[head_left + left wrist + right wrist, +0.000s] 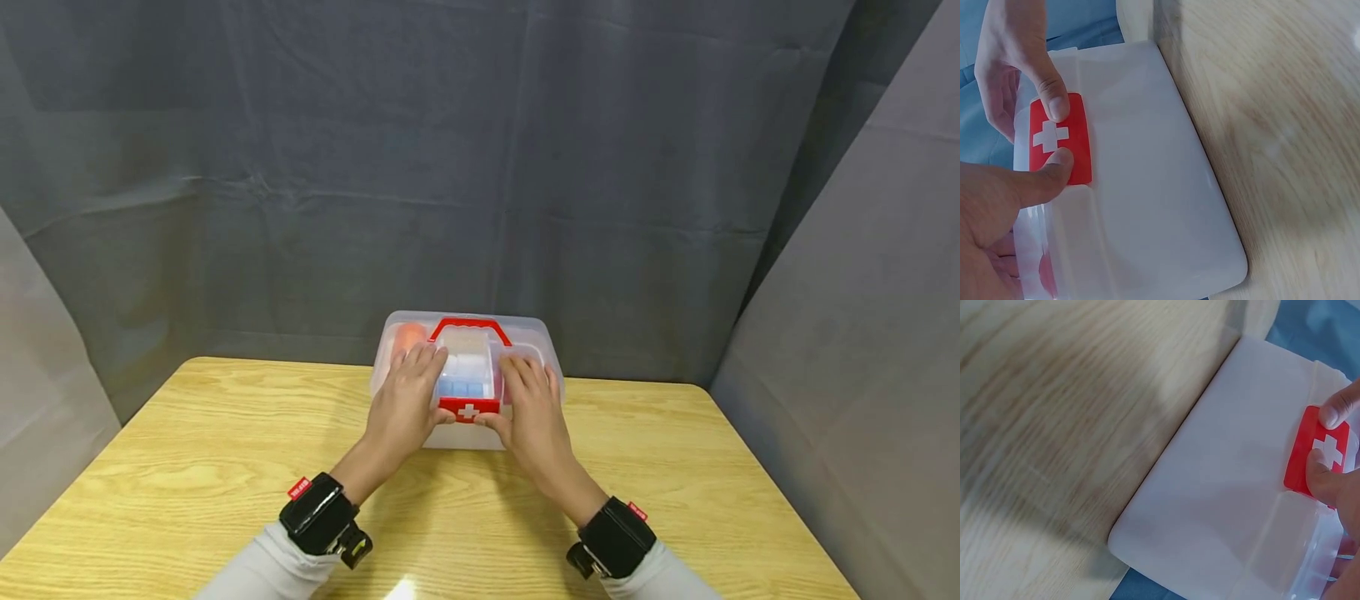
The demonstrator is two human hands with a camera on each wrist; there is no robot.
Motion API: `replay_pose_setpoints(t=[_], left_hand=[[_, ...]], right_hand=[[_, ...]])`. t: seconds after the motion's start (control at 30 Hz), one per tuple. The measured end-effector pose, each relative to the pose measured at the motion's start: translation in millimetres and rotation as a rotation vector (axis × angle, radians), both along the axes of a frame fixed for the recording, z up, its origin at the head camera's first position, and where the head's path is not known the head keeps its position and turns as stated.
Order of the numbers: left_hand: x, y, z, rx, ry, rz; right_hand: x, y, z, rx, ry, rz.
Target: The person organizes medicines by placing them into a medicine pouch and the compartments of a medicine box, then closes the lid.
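A translucent plastic first-aid box with a red handle folded on its lid stands at the far middle of the wooden table. My left hand and right hand lie on the lid with the fingers flat, one on each side of the handle. Both thumbs touch the red latch with a white cross on the box's front. In the left wrist view my left thumb and the right thumb press the latch. The right wrist view shows my right thumb on the latch.
Blue, white and orange items show dimly through the lid. A grey cloth backdrop hangs behind and beside the table. Bare tabletop lies to the left, right and front of the box. Both wrists carry black camera bands.
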State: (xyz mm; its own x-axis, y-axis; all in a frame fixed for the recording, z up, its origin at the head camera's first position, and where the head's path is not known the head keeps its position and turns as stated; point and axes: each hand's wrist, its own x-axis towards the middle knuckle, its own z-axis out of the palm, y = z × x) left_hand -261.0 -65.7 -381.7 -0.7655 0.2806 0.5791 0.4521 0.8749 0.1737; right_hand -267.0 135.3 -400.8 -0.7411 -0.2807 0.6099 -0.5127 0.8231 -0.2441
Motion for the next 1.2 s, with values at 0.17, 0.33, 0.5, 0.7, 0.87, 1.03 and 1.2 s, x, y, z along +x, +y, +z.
replay_pose_setpoints(t=[0.17,0.33,0.5,0.7,0.87,1.03,1.2], left_hand=[[-1.3,2,-2.7,0.031,-0.025,0.003],[-2.3,3,-2.1,0.045,-0.024,0.005],[-2.2,1,-2.4,0.027,-0.057,0.000],[-2.2,-4,-7.6,0.019,-0.082,0.038],[-0.1,-24,-9.0,0.118,-0.143,0.100],[4.3,-57,-11.1,0.190,-0.365,0.160],[11.3,-81,-22.4,0.139,-0.560,0.165]], right_hand=[[-0.9,2,-0.1,0.005,-0.029,-0.026],[-1.1,4,1.9,0.013,-0.050,-0.037],[-0.5,6,4.0,0.090,-0.054,-0.051],[2.6,17,2.4,0.191,-0.112,-0.094],[3.6,42,-3.2,0.157,-0.177,-0.175],[8.6,69,-8.5,0.110,-0.183,-0.203],[20.1,84,-18.5,0.132,-0.206,-0.207]])
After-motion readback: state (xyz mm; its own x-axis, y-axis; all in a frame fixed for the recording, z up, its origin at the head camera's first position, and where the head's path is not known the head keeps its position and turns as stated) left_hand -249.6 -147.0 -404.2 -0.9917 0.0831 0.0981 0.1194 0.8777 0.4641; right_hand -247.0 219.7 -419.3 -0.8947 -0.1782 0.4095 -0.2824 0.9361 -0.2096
